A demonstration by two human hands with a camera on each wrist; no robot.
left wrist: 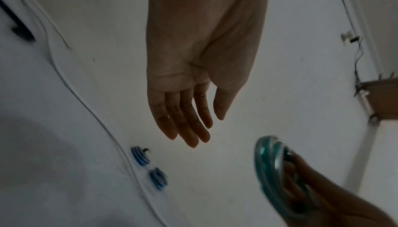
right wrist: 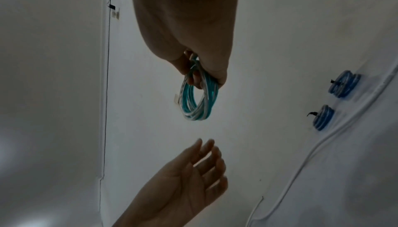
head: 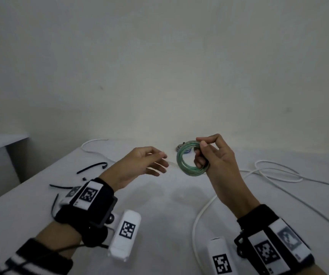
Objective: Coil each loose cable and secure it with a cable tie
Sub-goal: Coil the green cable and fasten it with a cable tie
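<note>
My right hand [head: 205, 153] holds a coiled green-and-clear cable [head: 187, 161] in the air above the white table [head: 159, 215], fingers and thumb pinching one side of the coil [right wrist: 198, 94]. My left hand [head: 155, 161] hovers just left of the coil, fingers straight and relaxed, holding nothing; the left wrist view shows its open palm [left wrist: 193, 77] with the coil [left wrist: 269, 166] at lower right. Black cable ties [head: 92, 167] lie on the table at the left. A loose white cable [head: 278, 175] sprawls at the right.
Two small blue coiled cables [right wrist: 342, 85] [right wrist: 323, 120], each with a black tie, lie near the wall behind the green coil. Another thin white cable [head: 92, 147] loops at the table's far left. A grey ledge [head: 1, 139] sits beyond the table's left edge.
</note>
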